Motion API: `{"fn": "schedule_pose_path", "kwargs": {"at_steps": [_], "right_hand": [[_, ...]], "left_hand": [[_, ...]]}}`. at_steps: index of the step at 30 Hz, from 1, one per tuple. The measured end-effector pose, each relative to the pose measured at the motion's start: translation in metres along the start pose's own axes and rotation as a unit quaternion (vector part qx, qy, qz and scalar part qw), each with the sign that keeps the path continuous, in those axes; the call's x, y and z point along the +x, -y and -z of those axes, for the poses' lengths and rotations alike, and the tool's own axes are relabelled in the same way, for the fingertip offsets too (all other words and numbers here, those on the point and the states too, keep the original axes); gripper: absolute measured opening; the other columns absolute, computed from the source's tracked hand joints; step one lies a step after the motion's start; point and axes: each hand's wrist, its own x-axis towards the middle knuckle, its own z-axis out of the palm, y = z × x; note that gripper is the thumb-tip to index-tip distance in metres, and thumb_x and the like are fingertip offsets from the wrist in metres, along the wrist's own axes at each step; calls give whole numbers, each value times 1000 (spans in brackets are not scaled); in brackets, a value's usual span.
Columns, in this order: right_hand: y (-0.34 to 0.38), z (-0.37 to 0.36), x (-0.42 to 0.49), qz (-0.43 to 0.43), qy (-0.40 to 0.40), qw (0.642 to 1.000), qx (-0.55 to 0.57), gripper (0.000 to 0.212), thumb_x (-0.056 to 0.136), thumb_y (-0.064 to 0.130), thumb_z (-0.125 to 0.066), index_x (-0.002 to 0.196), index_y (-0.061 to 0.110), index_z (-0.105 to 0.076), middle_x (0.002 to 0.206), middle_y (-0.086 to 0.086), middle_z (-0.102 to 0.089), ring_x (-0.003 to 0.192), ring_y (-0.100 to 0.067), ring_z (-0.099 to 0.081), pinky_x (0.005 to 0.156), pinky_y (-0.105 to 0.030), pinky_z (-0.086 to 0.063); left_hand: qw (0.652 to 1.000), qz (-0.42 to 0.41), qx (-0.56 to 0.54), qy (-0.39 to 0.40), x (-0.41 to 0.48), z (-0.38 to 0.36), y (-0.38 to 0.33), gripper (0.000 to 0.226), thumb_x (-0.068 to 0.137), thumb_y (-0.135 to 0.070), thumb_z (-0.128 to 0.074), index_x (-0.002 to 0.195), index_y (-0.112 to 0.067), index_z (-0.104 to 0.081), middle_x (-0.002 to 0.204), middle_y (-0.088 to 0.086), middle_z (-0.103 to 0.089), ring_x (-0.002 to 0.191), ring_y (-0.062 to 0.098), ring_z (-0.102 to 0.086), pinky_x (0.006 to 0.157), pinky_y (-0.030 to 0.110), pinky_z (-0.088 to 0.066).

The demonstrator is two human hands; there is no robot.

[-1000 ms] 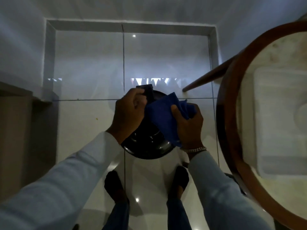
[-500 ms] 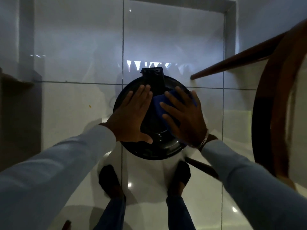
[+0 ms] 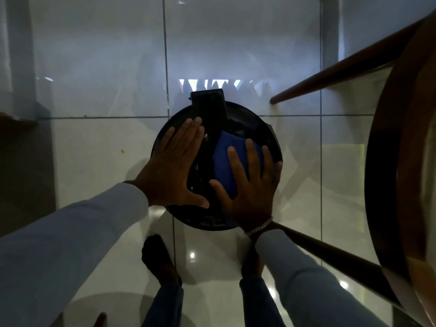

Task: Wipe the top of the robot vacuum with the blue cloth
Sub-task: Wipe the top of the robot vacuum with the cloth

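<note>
The round black robot vacuum (image 3: 250, 121) sits on the glossy tiled floor in front of my feet, with a black rectangular part at its far edge. The blue cloth (image 3: 224, 159) lies on the right half of its top. My right hand (image 3: 250, 185) is pressed flat on the cloth with fingers spread, covering most of it. My left hand (image 3: 174, 166) rests flat on the left half of the vacuum's top, fingers together and thumb out, holding nothing.
A round wooden table (image 3: 387, 161) fills the right edge, with one leg (image 3: 342, 72) slanting at upper right and another (image 3: 330, 253) running under my right wrist. Dark furniture (image 3: 21, 161) stands at the left. My two feet (image 3: 160, 258) stand just below the vacuum.
A second ago both hands held the cloth bunched above the vacuum. They have since flattened onto its top, and the right hand with the cloth has slid toward the right rim.
</note>
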Motion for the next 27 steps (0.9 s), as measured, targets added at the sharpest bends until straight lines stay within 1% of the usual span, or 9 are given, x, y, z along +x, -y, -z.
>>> {"fn": "schedule_pose_path", "kwargs": {"at_steps": [6,9,12,14,17,19,23,25,27], "right_hand": [[19,-3,27,-192,-33,980,45,66,88,62,-41,145,30,-32,158,-6,-28,144,-36,-24,113,-68,-17],[25,-7,8,-115,-18,992,40,65,90,59,-44,146,28,-32,159,-8,-23,146,-38,-17,116,-63,-14],[6,-1,-21,-10,14,1000,12,65,88,60,-42,143,28,-30,155,-9,-25,144,-39,-21,115,-65,-16],[-9,6,-20,-30,17,999,-6,63,88,60,-42,142,29,-31,155,-11,-31,143,-39,-27,114,-66,-16],[-6,6,10,-154,-24,987,40,62,88,58,-44,141,27,-38,153,-9,-38,138,-36,-37,114,-67,-12],[15,-2,29,-206,-52,975,59,64,88,59,-45,143,29,-36,154,-6,-37,139,-37,-34,114,-68,-11],[31,-7,13,-99,-3,994,45,66,89,61,-43,147,32,-28,160,-4,-23,147,-36,-15,117,-62,-5],[11,0,-10,-31,20,999,27,65,89,60,-44,145,31,-29,158,-7,-26,146,-36,-19,117,-62,-12],[-7,8,-23,-46,32,998,39,63,88,58,-45,142,31,-28,156,-10,-29,143,-37,-26,114,-64,-21]], "left_hand": [[1000,-9,5,-13,1,-3,2,141,53,-94,-47,151,-10,8,162,9,13,150,23,16,122,39,12],[999,-15,8,-27,0,-6,2,140,54,-93,-48,151,-7,4,163,14,7,150,27,10,123,47,2],[999,-19,2,-29,0,-6,2,141,52,-94,-47,151,-9,5,163,13,7,150,27,10,123,48,1],[999,-18,1,-29,1,-7,4,143,51,-95,-48,151,-10,8,163,11,11,150,25,12,123,47,2],[999,-20,0,-43,3,-11,4,142,52,-96,-46,151,-11,9,163,11,10,150,25,12,123,47,1],[998,-20,3,-57,3,-14,3,139,54,-96,-43,151,-10,7,163,13,6,151,27,9,123,47,0],[998,-26,9,-65,1,-12,4,136,58,-94,-43,151,-8,4,163,15,3,151,28,7,123,52,-6],[998,-23,3,-54,1,-11,4,139,55,-95,-45,151,-10,7,163,12,8,150,26,11,123,51,-4],[999,-22,-5,-49,2,-12,4,141,52,-96,-45,151,-12,9,163,9,12,150,24,14,123,50,-2]]}}
